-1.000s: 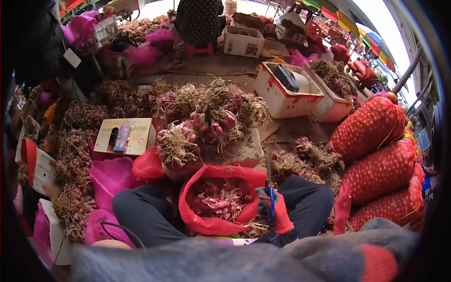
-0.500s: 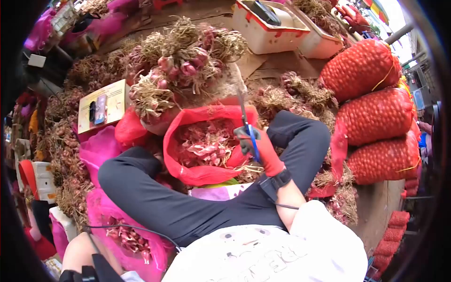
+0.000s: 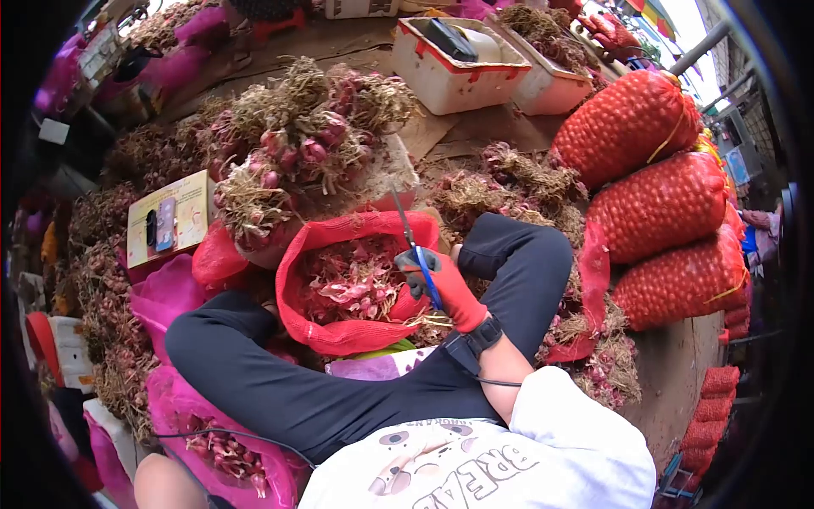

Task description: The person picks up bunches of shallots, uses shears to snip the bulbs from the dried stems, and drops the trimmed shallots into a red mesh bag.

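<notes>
Where the red mesh bag (image 3: 339, 339) gapes, the right hand (image 3: 448, 287) (grip closed around blue-handled scissors (image 3: 421, 261)) hangs near its rim; the left grip cannot be determined.

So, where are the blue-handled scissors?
In the head view, the scissors are in the red-gloved right hand, across the open red mesh sack's right rim.

3 full red net sacks (image 3: 657, 208) stacked, 2 white boxes (image 3: 465, 92) side by side, phone (image 3: 165, 226) on pale carton (image 3: 195, 208)

Right hand (image 3: 443, 289) curled in a grip — forearm (image 3: 505, 363) angled forward; left arm (image 3: 169, 482) low.
</notes>
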A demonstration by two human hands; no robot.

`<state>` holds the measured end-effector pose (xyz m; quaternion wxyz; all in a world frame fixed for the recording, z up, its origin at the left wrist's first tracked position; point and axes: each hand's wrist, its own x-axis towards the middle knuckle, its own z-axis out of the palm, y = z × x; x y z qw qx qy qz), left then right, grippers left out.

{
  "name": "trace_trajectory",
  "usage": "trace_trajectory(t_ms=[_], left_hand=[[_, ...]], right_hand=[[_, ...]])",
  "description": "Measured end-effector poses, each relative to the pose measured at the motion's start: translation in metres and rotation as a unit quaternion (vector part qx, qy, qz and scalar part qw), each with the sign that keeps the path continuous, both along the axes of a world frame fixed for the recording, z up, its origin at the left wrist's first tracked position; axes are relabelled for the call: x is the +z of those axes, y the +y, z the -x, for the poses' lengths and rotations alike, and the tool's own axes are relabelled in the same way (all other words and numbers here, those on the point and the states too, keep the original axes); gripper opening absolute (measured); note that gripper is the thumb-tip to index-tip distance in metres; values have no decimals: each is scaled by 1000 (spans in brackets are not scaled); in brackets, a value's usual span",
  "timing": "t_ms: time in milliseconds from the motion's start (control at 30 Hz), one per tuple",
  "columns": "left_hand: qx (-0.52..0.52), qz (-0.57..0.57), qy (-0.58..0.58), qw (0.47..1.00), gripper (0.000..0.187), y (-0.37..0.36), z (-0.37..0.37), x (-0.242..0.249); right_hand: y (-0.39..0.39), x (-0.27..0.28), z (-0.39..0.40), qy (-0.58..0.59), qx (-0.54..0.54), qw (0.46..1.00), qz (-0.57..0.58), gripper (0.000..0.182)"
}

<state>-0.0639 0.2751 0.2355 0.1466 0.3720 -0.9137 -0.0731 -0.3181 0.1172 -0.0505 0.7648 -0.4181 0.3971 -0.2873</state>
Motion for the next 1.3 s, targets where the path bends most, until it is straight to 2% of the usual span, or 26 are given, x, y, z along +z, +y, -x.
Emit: trace_trajectory(t_ms=[267, 300, 400, 433, 467, 533, 567, 600, 667, 733, 800, 867, 1000, 1067, 1167, 1300], left_hand=[[31, 13, 22, 999, 33, 10, -2, -9], [28, 17, 27, 999, 33, 11, -3, -8], [29, 17, 29, 999, 34, 13, -6, -10], [27, 9, 24, 999, 34, 14, -6, -7], [28, -3, 26, 999, 34, 14, -6, -5], [30, 8, 24, 999, 35, 14, -4, -9], [28, 6, 24, 999, 35, 14, -3, -10], [27, 1, 25, 999, 35, 13, -2, -9], [24, 0, 19, 1000, 35, 10, 0, -9], [15, 2, 10, 1000, 36, 6, 1, -9], [11, 5, 3, 1000, 36, 5, 1, -8], [14, 2, 0, 1000, 36, 8, -1, -7], [25, -8, 17, 999, 37, 16, -8, -7], [32, -7, 26, 999, 37, 22, -7, -9], [37, -8, 35, 999, 38, 22, -11, -9], [22, 12, 16, 1000, 38, 26, -9, -14]], right_hand=[[-6, -19, 8, 33, 19, 999, 8, 24], [-3, -16, 8, 9, 15, 1000, 11, 25], [-5, -15, 3, 49, 18, 999, 6, 26], [-4, -22, 5, 44, 16, 998, 36, 26], [-10, -31, 9, -32, 37, 999, -22, 26], [-3, -17, 2, 62, 2, 998, -6, 22], [-4, -20, 5, 13, 15, 1000, -9, 20], [0, -12, 3, 33, 0, 999, -21, 19], [-6, -29, 6, 3, 21, 999, -27, 21], [-1, -27, 2, 44, 11, 999, 21, 20], [-3, -34, 5, 19, 20, 1000, 11, 23], [-7, -23, 9, 6, 46, 999, -8, 25], [-6, 27, 11, 9, -44, 998, 34, 31], [-5, 58, 17, -38, -56, 996, 65, 39], [0, 105, 35, -69, -100, 967, 223, 44], [-4, 141, 58, -54, -152, 922, 352, 43]])
